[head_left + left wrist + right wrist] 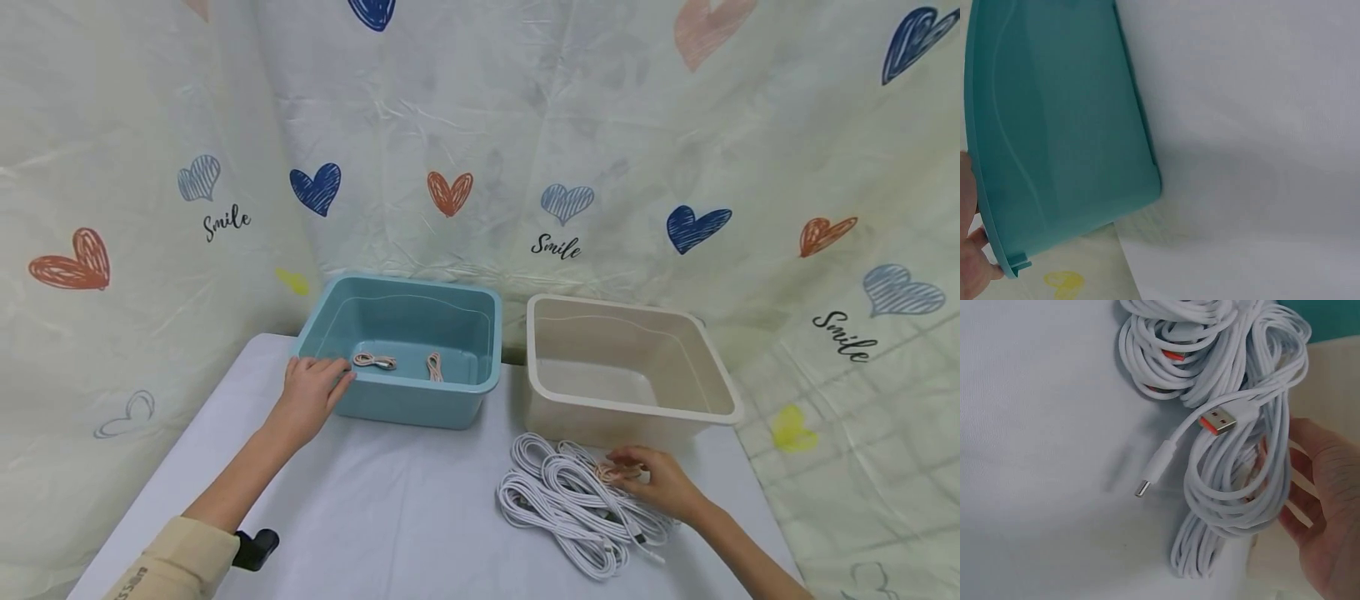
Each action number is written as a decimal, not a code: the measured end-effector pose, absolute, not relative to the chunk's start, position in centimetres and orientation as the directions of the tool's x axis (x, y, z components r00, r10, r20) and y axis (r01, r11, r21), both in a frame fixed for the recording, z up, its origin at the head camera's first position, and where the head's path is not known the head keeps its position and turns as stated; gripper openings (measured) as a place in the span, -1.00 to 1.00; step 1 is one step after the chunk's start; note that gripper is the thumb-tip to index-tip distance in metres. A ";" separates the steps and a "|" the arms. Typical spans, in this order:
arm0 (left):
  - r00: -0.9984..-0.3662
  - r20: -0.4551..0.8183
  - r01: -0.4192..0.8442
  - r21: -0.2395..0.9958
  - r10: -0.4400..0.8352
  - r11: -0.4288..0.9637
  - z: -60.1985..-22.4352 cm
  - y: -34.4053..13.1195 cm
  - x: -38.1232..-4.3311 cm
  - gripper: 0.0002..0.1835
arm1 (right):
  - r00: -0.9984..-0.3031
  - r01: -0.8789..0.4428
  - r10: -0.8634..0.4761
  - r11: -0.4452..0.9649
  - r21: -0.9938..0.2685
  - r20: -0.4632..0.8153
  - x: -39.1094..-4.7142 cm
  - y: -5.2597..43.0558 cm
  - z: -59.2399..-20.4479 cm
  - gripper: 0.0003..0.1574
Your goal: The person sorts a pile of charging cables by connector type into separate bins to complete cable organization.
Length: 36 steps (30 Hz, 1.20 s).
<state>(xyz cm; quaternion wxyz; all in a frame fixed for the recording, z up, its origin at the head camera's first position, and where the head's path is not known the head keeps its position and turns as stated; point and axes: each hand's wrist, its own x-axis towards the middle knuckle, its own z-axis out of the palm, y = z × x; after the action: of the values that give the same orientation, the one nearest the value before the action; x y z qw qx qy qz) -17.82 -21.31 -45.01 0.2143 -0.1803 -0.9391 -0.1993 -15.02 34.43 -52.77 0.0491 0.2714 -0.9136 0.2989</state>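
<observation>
Nearby, white cables (558,507) crowd the right hand (660,482) before the beige bin (618,423)

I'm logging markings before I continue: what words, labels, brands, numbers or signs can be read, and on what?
"Smile": patterned backdrop, left side.
"Smile": patterned backdrop, near the middle.
"Smile": patterned backdrop, right side.
Left sleeve: dark lettering, too small and blurred to read.
Blue bin, beige bin, white cables: none readable.

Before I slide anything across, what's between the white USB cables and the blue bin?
In the head view, only bare white tablecloth lies between the white USB cables and the blue plastic bin.
</observation>
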 end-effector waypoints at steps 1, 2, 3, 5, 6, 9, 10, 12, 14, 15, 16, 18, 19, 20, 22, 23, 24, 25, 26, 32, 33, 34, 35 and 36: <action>-0.842 0.477 0.425 0.298 0.253 0.855 -45.1 -21.3 -17.8 -0.92 | -0.849 -0.523 -0.465 0.675 -0.520 0.251 -15.0 34.5 -53.0 -0.61; -0.840 0.479 0.426 0.297 0.253 0.854 -45.1 -21.3 -17.8 -0.92 | -0.849 -0.523 -0.465 0.675 -0.521 0.250 -15.0 34.6 -53.2 -0.61; -0.839 0.482 0.428 0.296 0.254 0.854 -45.1 -21.3 -17.8 -0.92 | -0.849 -0.523 -0.468 0.670 -0.527 0.247 -15.0 34.7 -53.4 -0.61; -0.834 0.488 0.434 0.294 0.256 0.852 -45.2 -21.3 -17.8 -0.92 | -0.844 -0.528 -0.478 0.657 -0.538 0.244 -15.0 34.8 -53.7 -0.62; -0.831 0.492 0.437 0.292 0.258 0.851 -45.2 -21.3 -17.8 -0.92 | -0.840 -0.534 -0.483 0.658 -0.531 0.246 -15.0 34.8 -53.8 -0.62; -0.829 0.497 0.440 0.292 0.259 0.849 -45.1 -21.2 -17.7 -0.92 | -0.818 -0.562 -0.522 0.641 -0.523 0.240 -15.1 34.7 -53.9 -0.61; -0.829 0.497 0.440 0.294 0.257 0.849 -45.1 -21.2 -17.7 -0.93 | -0.811 -0.571 -0.535 0.633 -0.523 0.238 -15.1 34.7 -53.9 -0.61; -0.830 0.496 0.437 0.294 0.255 0.850 -45.1 -21.2 -17.7 -0.93 | -0.798 -0.583 -0.555 0.615 -0.530 0.234 -15.2 34.7 -54.0 -0.61; -0.830 0.496 0.436 0.294 0.254 0.851 -45.1 -21.2 -17.7 -0.93 | -0.791 -0.593 -0.560 0.606 -0.530 0.245 -15.3 34.7 -54.1 -0.63; -0.829 0.497 0.436 0.292 0.255 0.851 -45.1 -21.2 -17.7 -0.93 | -0.791 -0.593 -0.559 0.604 -0.532 0.248 -15.3 34.7 -54.1 -0.63; -0.828 0.498 0.438 0.290 0.256 0.851 -45.2 -21.2 -17.7 -0.93 | -0.794 -0.591 -0.554 0.607 -0.531 0.250 -15.2 34.7 -54.1 -0.64; -0.825 0.502 0.442 0.286 0.260 0.850 -45.2 -21.2 -17.7 -0.93 | -0.800 -0.583 -0.546 0.614 -0.532 0.247 -15.2 34.7 -54.2 -0.65; -0.823 0.504 0.443 0.284 0.261 0.850 -45.2 -21.2 -17.7 -0.93 | -0.804 -0.578 -0.545 0.615 -0.537 0.241 -15.2 34.7 -54.3 -0.65; -0.822 0.506 0.445 0.284 0.261 0.850 -45.2 -21.2 -17.7 -0.93 | -0.806 -0.570 -0.546 0.611 -0.550 0.229 -15.1 34.7 -54.3 -0.65; -0.821 0.509 0.443 0.284 0.258 0.851 -45.2 -21.2 -17.7 -0.93 | -0.810 -0.558 -0.547 0.609 -0.564 0.210 -15.1 34.6 -54.3 -0.65; -0.820 0.511 0.443 0.284 0.257 0.851 -45.1 -21.2 -17.7 -0.93 | -0.811 -0.554 -0.548 0.608 -0.569 0.205 -15.0 34.6 -54.4 -0.66; -0.820 0.512 0.442 0.283 0.256 0.851 -45.2 -21.2 -17.7 -0.93 | -0.812 -0.553 -0.546 0.608 -0.570 0.206 -15.0 34.6 -54.4 -0.65; -0.820 0.512 0.443 0.283 0.256 0.851 -45.1 -21.2 -17.7 -0.93 | -0.815 -0.552 -0.541 0.613 -0.565 0.209 -15.0 34.6 -54.5 -0.66; -0.820 0.511 0.443 0.283 0.257 0.850 -45.1 -21.2 -17.7 -0.93 | -0.816 -0.555 -0.534 0.620 -0.554 0.220 -14.9 34.6 -54.5 -0.66; -0.834 0.489 0.434 0.293 0.256 0.852 -45.1 -21.2 -17.7 -0.92 | -0.829 -0.554 -0.480 0.638 -0.534 0.287 -14.6 34.4 -54.3 -0.64; -0.836 0.486 0.431 0.294 0.255 0.853 -45.1 -21.3 -17.7 -0.92 | -0.831 -0.553 -0.470 0.640 -0.533 0.298 -14.5 34.4 -54.2 -0.64; -0.839 0.481 0.427 0.296 0.253 0.855 -45.1 -21.3 -17.7 -0.92 | -0.831 -0.554 -0.462 0.641 -0.531 0.309 -14.5 34.3 -54.1 -0.63; -0.841 0.478 0.425 0.296 0.253 0.855 -45.1 -21.3 -17.7 -0.92 | -0.831 -0.556 -0.454 0.644 -0.526 0.322 -14.5 34.2 -53.9 -0.63; -0.842 0.476 0.423 0.295 0.252 0.857 -45.1 -21.4 -17.7 -0.92 | -0.831 -0.556 -0.449 0.645 -0.524 0.329 -14.5 34.1 -53.7 -0.62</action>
<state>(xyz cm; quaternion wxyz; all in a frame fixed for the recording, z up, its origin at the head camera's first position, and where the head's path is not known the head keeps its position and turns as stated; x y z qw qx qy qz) -17.68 -21.36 -45.06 0.2155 -0.1799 -0.9391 -0.1984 -14.48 34.09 -53.70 0.0849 0.2782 -0.9030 0.3162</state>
